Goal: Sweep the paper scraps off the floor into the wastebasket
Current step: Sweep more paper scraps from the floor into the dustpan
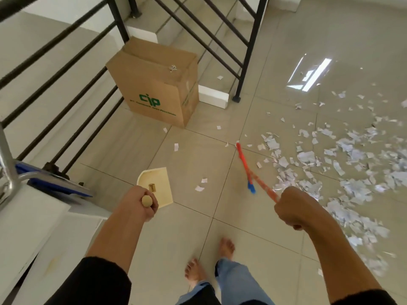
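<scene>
Torn white paper scraps (343,172) heaped across the glossy beige floor tiles (242,238) at right of frame, with a few strays at centre. Brown cardboard box with green lettering (158,89), presumably the wastebasket, standing upper centre against the black metal railing (66,69), well apart from the heap. Right hand (293,208) fisted around a red broom handle (262,186); what seems the broom's head, red with a blue fitting (244,164), angled toward centre, too blurred to be sure. Left hand (141,203) curled around the cream dustpan's knobbed handle, dustpan (156,188) low at centre. Best to draw scraps leftward in short strokes into one pile, then set the pan's lip flat against the tile.
</scene>
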`<act>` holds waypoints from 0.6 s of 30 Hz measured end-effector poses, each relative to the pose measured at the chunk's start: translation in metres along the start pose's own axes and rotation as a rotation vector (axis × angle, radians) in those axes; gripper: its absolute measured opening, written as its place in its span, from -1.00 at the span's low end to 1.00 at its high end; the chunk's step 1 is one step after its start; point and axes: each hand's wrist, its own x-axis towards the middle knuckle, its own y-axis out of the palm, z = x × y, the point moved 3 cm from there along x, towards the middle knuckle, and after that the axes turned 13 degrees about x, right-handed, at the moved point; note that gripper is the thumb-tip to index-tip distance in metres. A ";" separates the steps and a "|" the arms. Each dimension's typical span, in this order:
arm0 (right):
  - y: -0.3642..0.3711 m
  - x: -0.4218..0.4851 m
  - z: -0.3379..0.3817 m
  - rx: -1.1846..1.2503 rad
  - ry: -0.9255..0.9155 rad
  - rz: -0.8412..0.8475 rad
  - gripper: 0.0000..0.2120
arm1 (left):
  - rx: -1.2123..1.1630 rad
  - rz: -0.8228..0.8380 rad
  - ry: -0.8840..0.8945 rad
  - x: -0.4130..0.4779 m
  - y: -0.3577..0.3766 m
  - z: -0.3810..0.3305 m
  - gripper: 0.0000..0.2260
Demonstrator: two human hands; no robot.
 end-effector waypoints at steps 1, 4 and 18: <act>-0.008 0.001 0.010 0.007 -0.023 0.034 -0.94 | -0.010 -0.042 -0.012 0.004 -0.003 -0.001 -0.84; -0.013 0.020 0.049 0.095 -0.099 0.170 -0.84 | -0.009 -0.089 0.025 0.019 -0.005 -0.019 -0.86; 0.111 0.176 0.286 0.782 0.094 0.546 -0.84 | -0.100 -0.251 0.019 0.025 0.015 -0.050 -0.82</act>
